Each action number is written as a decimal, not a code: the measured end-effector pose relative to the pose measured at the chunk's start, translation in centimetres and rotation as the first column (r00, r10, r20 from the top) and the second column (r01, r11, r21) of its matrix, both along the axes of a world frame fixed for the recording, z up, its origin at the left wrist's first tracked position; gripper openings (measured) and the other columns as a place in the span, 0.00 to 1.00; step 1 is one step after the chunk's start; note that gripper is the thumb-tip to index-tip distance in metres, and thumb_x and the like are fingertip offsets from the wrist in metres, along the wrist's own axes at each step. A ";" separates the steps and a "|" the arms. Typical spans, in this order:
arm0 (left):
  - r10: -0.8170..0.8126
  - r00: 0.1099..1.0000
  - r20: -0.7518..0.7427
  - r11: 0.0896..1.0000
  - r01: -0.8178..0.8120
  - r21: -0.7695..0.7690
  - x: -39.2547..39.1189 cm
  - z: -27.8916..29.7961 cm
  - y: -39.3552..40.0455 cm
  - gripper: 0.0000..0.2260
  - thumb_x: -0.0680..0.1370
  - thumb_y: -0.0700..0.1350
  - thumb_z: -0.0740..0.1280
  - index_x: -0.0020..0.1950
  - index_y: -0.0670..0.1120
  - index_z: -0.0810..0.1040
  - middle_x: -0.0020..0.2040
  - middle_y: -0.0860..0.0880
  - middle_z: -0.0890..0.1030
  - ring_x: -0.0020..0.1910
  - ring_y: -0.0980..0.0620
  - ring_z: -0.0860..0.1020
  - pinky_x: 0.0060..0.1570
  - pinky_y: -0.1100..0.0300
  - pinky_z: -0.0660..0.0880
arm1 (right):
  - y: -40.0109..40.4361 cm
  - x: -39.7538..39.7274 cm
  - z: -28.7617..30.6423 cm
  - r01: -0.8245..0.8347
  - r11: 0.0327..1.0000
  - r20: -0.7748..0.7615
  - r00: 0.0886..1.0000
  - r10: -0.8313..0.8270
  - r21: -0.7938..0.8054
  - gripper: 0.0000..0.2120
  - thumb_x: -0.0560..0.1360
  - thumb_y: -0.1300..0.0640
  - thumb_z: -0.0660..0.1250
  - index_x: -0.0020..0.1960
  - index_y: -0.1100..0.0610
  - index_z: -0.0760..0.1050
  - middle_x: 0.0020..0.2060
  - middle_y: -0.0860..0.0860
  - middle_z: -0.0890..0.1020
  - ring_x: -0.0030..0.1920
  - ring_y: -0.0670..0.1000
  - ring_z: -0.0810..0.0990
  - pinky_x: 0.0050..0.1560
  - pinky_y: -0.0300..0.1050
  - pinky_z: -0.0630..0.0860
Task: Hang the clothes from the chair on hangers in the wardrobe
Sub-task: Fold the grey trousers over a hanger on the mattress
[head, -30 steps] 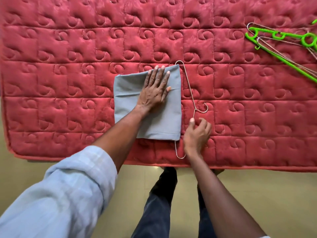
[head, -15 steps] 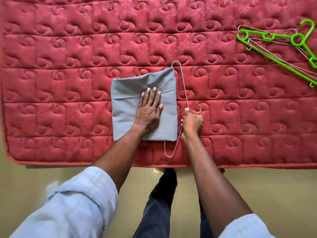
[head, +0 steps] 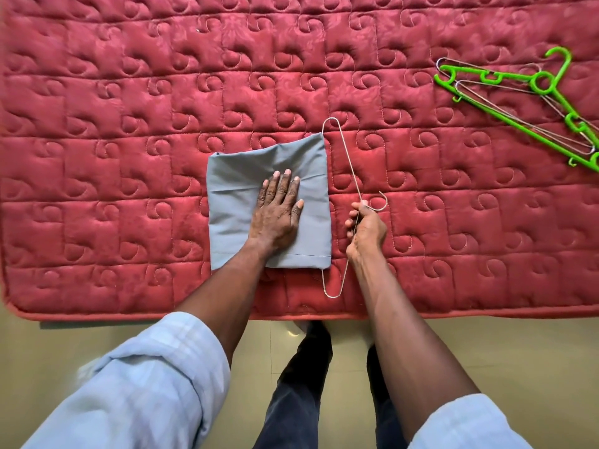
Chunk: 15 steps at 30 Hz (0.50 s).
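Note:
A folded grey garment [head: 233, 202] lies flat on the red quilted mattress [head: 129, 92], near its front edge. My left hand [head: 278, 212] presses palm-down on the cloth with the fingers spread. A thin metal wire hanger [head: 343, 157] lies along the garment's right side, its lower bar running under the folded cloth. My right hand [head: 366, 228] is closed around the hanger's neck just below the hook [head: 381, 202]. No chair or wardrobe is in view.
A green plastic hanger [head: 505, 102] and some wire hangers [head: 525, 121] lie in a pile at the mattress's far right. The mattress's front edge runs across the frame above a beige floor [head: 97, 345]. My dark-trousered legs stand below.
My left hand slid down the garment toward me and flattened on it. My right hand closed on the hanger's neck and drew it slightly to the right.

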State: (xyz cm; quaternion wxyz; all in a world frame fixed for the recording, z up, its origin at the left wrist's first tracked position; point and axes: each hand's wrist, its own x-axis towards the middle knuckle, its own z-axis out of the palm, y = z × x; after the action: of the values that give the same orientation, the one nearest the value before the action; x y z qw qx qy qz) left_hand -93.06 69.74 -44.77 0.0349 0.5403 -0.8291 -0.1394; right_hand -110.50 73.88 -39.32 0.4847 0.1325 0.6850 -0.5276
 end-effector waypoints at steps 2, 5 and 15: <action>0.004 1.000 0.011 1.000 -0.004 0.004 0.0 0.1 0.0 0.25 0.83 0.53 0.50 0.79 0.45 0.60 0.79 0.44 0.59 0.79 0.44 0.55 0.77 0.47 0.48 | 0.3 0.2 0.2 0.027 1.000 -0.007 1.000 -0.027 -0.002 0.10 0.77 0.62 0.64 0.37 0.57 0.76 0.24 0.47 0.72 0.18 0.42 0.66 0.17 0.33 0.53; 0.012 0.999 0.030 0.999 -0.013 0.030 -0.1 0.3 0.1 0.26 0.83 0.54 0.48 0.80 0.46 0.58 0.80 0.45 0.57 0.79 0.45 0.52 0.78 0.48 0.46 | 0.5 0.2 1.0 0.032 0.999 -0.066 0.997 -0.034 -0.039 0.11 0.76 0.64 0.64 0.35 0.58 0.76 0.26 0.49 0.71 0.18 0.42 0.65 0.17 0.34 0.56; 0.306 0.948 -0.083 0.942 -0.289 0.172 0.0 5.8 2.2 0.30 0.81 0.58 0.45 0.80 0.44 0.55 0.80 0.40 0.53 0.79 0.41 0.50 0.77 0.46 0.47 | -1.1 1.9 9.5 -0.339 0.939 -0.483 0.832 0.274 -0.052 0.15 0.71 0.49 0.67 0.27 0.50 0.78 0.22 0.45 0.71 0.29 0.51 0.68 0.34 0.51 0.65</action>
State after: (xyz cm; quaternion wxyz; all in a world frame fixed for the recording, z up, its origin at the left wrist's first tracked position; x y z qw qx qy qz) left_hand -93.02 71.90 -38.96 0.0576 0.6522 -0.7211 -0.2267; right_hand -108.56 72.74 -29.84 0.3910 -0.1436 0.7565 -0.5042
